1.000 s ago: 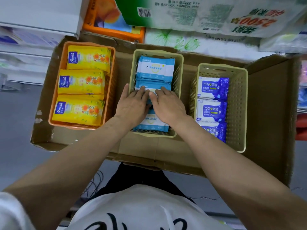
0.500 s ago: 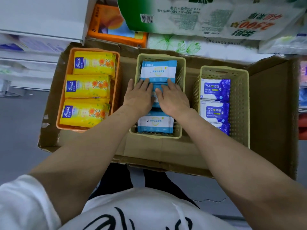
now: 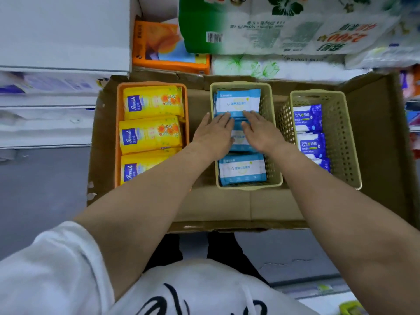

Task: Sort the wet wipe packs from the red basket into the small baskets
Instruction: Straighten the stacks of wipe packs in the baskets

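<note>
Three small baskets stand in a cardboard box [image 3: 234, 208]. The orange basket [image 3: 118, 123] on the left holds three yellow wipe packs [image 3: 151, 135]. In the middle beige basket [image 3: 271, 137] lie light-blue wipe packs [image 3: 242, 169] in a row. My left hand [image 3: 213, 134] and my right hand [image 3: 261, 130] lie side by side with straight fingers on the middle blue pack, fingertips touching the far blue pack [image 3: 237, 103]. The right beige basket [image 3: 341, 142] holds dark-blue alcohol wipe packs [image 3: 310, 144]. No red basket is in view.
Behind the box are stacked goods: an orange tissue pack [image 3: 168, 51], a green-and-white paper bundle [image 3: 272, 26] and white packs [image 3: 268, 67]. White shelf boards [image 3: 56, 42] stand at the left. The grey floor [image 3: 41, 189] lies below.
Both hands have slid farther along the middle basket, from the near-middle pack toward the far pack. The camera has tilted so the box sits lower in view.
</note>
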The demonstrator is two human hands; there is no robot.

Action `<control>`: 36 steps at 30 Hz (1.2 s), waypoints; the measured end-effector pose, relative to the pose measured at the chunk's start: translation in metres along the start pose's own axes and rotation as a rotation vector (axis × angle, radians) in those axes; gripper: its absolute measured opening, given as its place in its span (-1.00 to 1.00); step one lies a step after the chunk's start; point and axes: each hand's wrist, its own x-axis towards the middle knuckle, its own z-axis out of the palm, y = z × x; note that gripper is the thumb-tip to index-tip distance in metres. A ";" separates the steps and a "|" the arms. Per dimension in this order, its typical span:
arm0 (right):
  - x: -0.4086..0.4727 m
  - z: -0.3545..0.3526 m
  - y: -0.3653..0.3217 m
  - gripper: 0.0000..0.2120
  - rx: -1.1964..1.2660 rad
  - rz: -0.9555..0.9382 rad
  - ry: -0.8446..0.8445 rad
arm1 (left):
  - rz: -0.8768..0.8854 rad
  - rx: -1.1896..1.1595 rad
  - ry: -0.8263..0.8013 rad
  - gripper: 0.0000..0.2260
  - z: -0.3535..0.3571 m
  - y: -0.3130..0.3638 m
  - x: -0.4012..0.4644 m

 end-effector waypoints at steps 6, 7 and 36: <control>-0.020 0.013 -0.069 -0.53 0.106 -0.062 0.290 | -0.058 -0.097 0.307 -0.50 -0.006 -0.061 -0.059; -0.024 0.020 -0.088 -0.54 0.123 -0.117 0.320 | -0.083 -0.089 0.352 -0.52 -0.004 -0.079 -0.074; -0.001 0.065 -0.192 -0.44 -0.032 -0.180 0.132 | -0.214 -0.136 0.205 -0.44 0.015 -0.184 -0.111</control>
